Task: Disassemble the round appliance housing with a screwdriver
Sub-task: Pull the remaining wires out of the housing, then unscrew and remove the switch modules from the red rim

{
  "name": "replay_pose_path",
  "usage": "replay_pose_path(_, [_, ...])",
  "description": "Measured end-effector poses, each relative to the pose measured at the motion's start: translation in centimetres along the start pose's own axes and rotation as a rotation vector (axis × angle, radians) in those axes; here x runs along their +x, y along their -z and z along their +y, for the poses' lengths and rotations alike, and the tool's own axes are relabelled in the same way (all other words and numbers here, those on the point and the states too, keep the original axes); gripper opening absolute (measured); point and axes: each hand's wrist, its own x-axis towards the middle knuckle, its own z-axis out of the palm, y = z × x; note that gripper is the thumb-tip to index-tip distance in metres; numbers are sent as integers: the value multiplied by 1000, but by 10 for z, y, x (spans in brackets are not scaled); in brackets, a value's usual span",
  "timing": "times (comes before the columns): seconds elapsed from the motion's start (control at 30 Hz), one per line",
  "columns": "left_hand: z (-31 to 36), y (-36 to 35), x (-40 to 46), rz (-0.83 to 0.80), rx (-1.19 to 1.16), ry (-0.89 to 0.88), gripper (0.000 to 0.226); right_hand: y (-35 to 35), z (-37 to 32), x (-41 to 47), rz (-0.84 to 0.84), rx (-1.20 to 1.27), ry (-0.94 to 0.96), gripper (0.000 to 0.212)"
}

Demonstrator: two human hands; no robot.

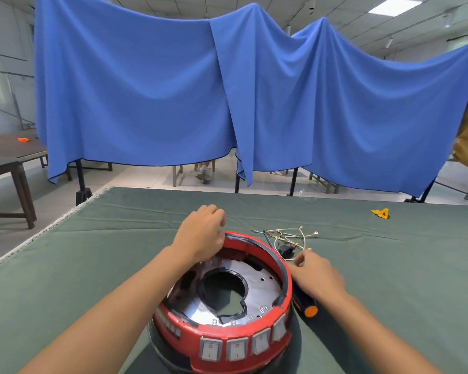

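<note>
The round appliance housing [254, 330], red with a black base, stands on the green table cloth near me. Several grey rocker switches [237, 348] line its front. Inside lies a shiny metal plate [265, 282] with a large ragged hole. My left hand [200, 236] grips the housing's far left rim, fingers curled over the edge. My right hand [316, 279] is right of the housing, closed over a screwdriver [307, 307] with a black handle and orange cap. Its tip is hidden by my hand.
Loose white wires with metal terminals [289, 233] and a small black connector [285, 251] lie just behind the housing. A yellow plastic piece [381, 213] lies far right. The green table [92, 265] ends at a blue curtain [173, 90]; brown tables [11, 157] stand at left.
</note>
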Motion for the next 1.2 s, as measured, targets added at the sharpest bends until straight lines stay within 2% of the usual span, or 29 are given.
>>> replay_pose_path(0.1, [23,19,-1,-1,-40,27,15,3,3,-10,-66,-74,8,46])
replay_pose_path(0.2, [61,39,-11,-77,-53,80,16,6,1,-16,-96,13,-2,40])
replay_pose_path(0.3, [98,51,-28,-249,-24,104,19,8,-2,-24,-63,107,-16,42])
replay_pose_path(0.37, [116,55,-36,-406,-30,74,31,7,-4,-29,-44,229,11,42])
replay_pose_path(0.47, [131,54,-46,-597,-64,21,46,6,-1,-32,-3,419,65,23])
replay_pose_path(0.53, [131,50,-49,-665,-63,-14,42,4,4,-33,-10,588,129,13])
replay_pose_path(0.6, [128,47,-47,-677,-69,-21,38,5,9,-33,-2,646,236,18])
replay_pose_path(0.67, [122,42,-42,-625,-29,-30,39,8,10,-33,-15,660,317,41])
replay_pose_path(0.7, [119,40,-38,-584,10,-29,40,10,7,-34,-30,713,328,45])
replay_pose_path(0.83, [89,30,-21,-536,53,91,36,9,-4,-34,-7,931,290,34])
replay_pose_path(0.93, [62,20,-12,-508,18,154,31,14,-20,-29,-44,1263,174,28])
replay_pose_path(0.97, [54,16,-11,-485,-22,161,28,17,-25,-26,-99,1384,155,26])
replay_pose_path(1.03, [40,9,-16,-411,-135,164,18,22,-34,-21,-272,1571,165,38])
replay_pose_path(1.1, [28,4,-23,-249,-141,148,21,27,-42,-16,-428,1599,245,48])
replay_pose_path(1.13, [23,1,-28,-130,-122,138,24,30,-46,-13,-453,1546,316,48])
replay_pose_path(1.2, [21,-4,-37,133,-158,166,25,35,-56,-11,-383,1385,471,38])
